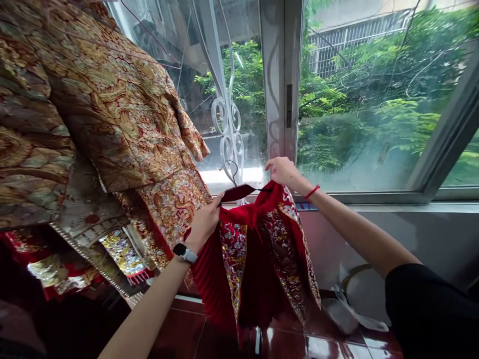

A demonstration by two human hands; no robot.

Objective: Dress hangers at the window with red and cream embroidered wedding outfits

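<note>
A red pleated skirt (258,259) with gold and silver embroidered panels hangs from a dark hanger (237,192) in front of the window. My left hand (204,222), with a watch on its wrist, is closed on the hanger's left end and the skirt's waistband. My right hand (284,172), a red string round its wrist, is closed on the hanger's right end at the top of the skirt. The hanger's wire hook (234,172) rises between my hands.
Gold brocade garments (112,104) hang at the left, with more embroidered red and gold cloth (119,249) below. A sliding window (374,99) with a white scrolled grille (228,124) faces trees. The floor is glossy red tile (284,344); white sandals (348,309) lie by the wall.
</note>
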